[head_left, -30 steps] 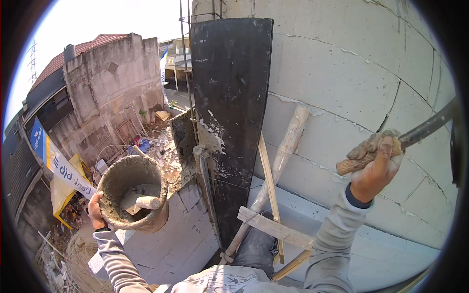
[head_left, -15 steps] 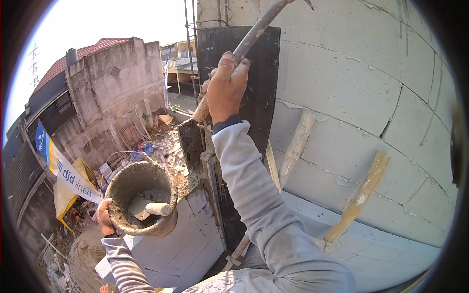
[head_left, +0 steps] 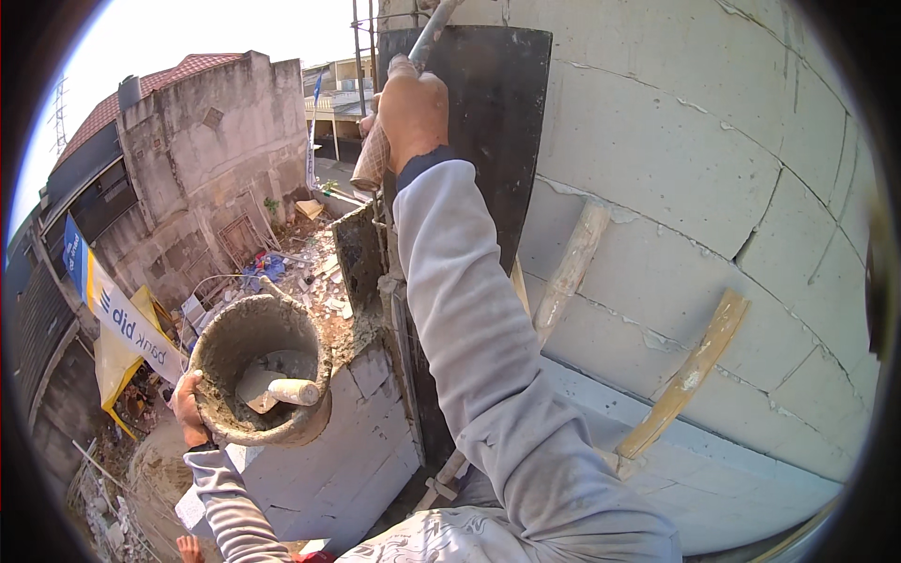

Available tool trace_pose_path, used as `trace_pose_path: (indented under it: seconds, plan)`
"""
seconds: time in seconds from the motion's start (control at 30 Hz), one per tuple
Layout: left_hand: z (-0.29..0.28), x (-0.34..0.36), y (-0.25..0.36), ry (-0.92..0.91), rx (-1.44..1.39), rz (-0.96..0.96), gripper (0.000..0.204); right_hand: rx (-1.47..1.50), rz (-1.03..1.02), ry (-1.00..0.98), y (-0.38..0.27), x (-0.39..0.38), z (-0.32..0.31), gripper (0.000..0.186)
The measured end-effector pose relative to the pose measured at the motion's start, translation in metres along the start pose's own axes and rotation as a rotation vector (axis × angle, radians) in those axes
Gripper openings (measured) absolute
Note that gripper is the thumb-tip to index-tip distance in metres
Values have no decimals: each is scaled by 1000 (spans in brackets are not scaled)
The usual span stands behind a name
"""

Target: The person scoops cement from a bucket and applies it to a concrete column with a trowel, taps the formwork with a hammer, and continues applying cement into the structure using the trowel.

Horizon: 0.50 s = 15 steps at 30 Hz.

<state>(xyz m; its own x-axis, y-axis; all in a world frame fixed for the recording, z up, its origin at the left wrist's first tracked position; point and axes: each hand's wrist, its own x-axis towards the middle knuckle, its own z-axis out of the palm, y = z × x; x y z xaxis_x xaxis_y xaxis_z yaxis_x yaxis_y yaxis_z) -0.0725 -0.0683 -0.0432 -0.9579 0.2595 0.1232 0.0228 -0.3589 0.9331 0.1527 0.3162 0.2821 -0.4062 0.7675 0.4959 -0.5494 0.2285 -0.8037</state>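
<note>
Mortar cakes the bucket [head_left: 258,361] that your left hand [head_left: 188,408] grips by its rim, fingers clamped on the lower left edge, holding it out over the block wall's [head_left: 347,450] edge. A trowel [head_left: 272,387] lies inside it, pale handle pointing right. Your right hand [head_left: 410,108] is raised high, fist closed around the netted grip of a dark-shafted hammer [head_left: 394,103], right against the black board [head_left: 479,141] standing on the grey block wall.
</note>
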Motion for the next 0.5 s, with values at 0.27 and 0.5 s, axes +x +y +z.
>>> trace_pose_path:
  seconds: [0.27, 0.5]
  plan:
    - [21, 5, -3, -16, -97, 2, 26, -20, -191, 221, 52, 43, 19, 42]
    - [38, -11, 12, -44, -130, -6, 28, 14, -300, 235, 21, 6, 5, 38]
